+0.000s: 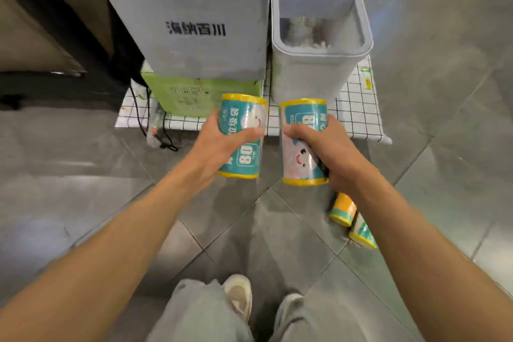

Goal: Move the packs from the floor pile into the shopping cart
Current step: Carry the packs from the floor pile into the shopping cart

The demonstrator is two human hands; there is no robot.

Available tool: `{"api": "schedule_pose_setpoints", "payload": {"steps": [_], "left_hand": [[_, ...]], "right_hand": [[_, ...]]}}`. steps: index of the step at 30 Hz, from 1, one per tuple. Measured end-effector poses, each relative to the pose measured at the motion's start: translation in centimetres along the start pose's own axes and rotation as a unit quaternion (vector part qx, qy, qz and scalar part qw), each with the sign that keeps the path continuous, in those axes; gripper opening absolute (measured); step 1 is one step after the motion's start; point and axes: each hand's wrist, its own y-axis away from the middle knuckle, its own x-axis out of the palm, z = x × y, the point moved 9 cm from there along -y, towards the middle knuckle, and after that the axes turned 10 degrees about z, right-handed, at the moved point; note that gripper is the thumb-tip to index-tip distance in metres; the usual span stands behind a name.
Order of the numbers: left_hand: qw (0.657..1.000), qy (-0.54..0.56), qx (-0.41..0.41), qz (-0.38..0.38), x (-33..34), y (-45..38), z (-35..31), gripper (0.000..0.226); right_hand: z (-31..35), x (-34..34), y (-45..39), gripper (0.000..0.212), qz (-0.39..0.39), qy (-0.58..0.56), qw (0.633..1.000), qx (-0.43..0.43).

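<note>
Now both hands loaded, one pack each. My left hand (222,141) wraps left pack (242,136), thumb across label, fingers curled behind; right hand (327,150) wraps right pack (302,141) same way. Both upright, side by side, lifted off floor (83,175), just before white wire grid (358,111) — probably cart, can't confirm. Two at once likely saves trips. Two more packs (352,219) lie on floor nearer me than grid, under right forearm. Grey box (194,16) and bin (319,64) sit on grid.

4 packs (242,134), 2 boxes (183,14), 1 bin (313,75)
</note>
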Motion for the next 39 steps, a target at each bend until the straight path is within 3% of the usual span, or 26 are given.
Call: {"api": "schedule_pose_setpoints", "payload": {"steps": [3,7,10,13,17,19,21,25,30,35,39], "left_hand": [[0.999,0.024,0.025,-0.004,-1.4,5.0,-10.2,0.069],[0.996,0.04,0.07,-0.04,-3.6,12.8,-24.0,0.031],[0.99,0.055,0.086,-0.097,-6.6,20.1,-34.1,0.042],[0.981,0.07,0.111,-0.143,-10.5,27.3,-43.2,0.062],[0.965,0.068,0.148,-0.206,-16.4,36.1,-52.5,0.059],[0.954,0.066,0.167,-0.241,-19.5,40.2,-55.8,0.053],[0.941,0.064,0.182,-0.278,-22.8,44.2,-58.1,0.055],[0.911,0.084,0.197,-0.352,-29.7,51.7,-59.7,0.062],[0.878,0.129,0.209,-0.411,-36.4,58.0,-59.1,0.065],[0.862,0.115,0.205,-0.45,-41.0,62.8,-58.0,0.058],[0.843,0.132,0.205,-0.479,-45.3,65.6,-56.5,0.061]], "right_hand": [[10.1,1.4,4.8,0.07,0.009,0.013,1.0,-0.01],[24.3,3.7,11.2,0.031,0.016,0.038,0.998,-0.045],[35.6,7.9,16.1,0.024,0.048,0.067,0.993,-0.082],[46.0,13.8,20.4,0.058,0.104,0.08,0.985,-0.114],[57.4,22.6,24.9,0.027,0.175,0.093,0.967,-0.16],[61.3,26.7,26.5,0.043,0.204,0.093,0.96,-0.165],[64.5,30.9,28.0,0.059,0.227,0.096,0.953,-0.177],[68.8,39.5,30.3,0.037,0.287,0.095,0.93,-0.206],[70.0,48.1,32.0,0.08,0.329,0.079,0.916,-0.216],[69.3,56.5,32.4,0.036,0.391,0.062,0.896,-0.2],[69.3,62.6,31.9,0.028,0.408,0.068,0.891,-0.19]]}}
